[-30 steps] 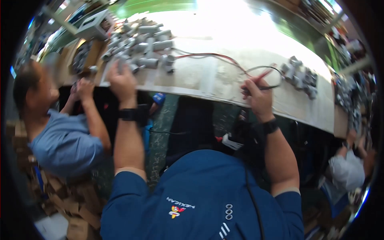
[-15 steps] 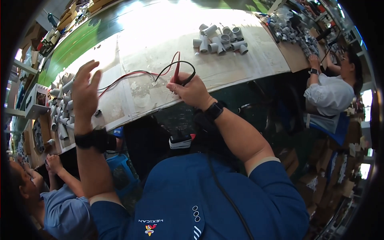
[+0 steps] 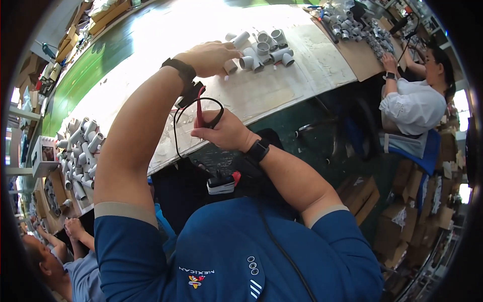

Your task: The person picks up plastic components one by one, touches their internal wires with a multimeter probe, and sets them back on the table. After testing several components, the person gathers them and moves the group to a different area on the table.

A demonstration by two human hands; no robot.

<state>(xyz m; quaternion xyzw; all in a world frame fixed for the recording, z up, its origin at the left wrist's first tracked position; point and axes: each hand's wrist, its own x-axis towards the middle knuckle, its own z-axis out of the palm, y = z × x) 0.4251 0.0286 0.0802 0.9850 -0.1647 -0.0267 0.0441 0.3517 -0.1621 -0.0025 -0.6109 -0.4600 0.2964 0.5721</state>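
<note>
My right hand [image 3: 221, 130] is closed around a red test probe [image 3: 199, 111] and a black test probe [image 3: 217, 119], near the table's front edge. Their thin black lead [image 3: 176, 132] loops up and hangs beside the hand. My left hand [image 3: 209, 56] reaches across the table, palm down, with its fingers stretched over the near-left end of a cluster of grey plastic pipe fittings [image 3: 262, 49]. One short fitting [image 3: 230, 67] shows just under those fingers; the thumb is hidden, and I see nothing lifted.
More grey fittings [image 3: 80, 151] are heaped at the table's left end, beside a small white box [image 3: 45, 156]. Another person [image 3: 412, 100] sits at the right by further fittings [image 3: 347, 27]; one more [image 3: 75, 267] sits at lower left. Cartons [image 3: 397, 216] stand at right.
My left hand has swung from the left, where it was raised, over to the fittings cluster. The right hand keeps the probes and sits slightly lower and further left; the view has shifted a little.
</note>
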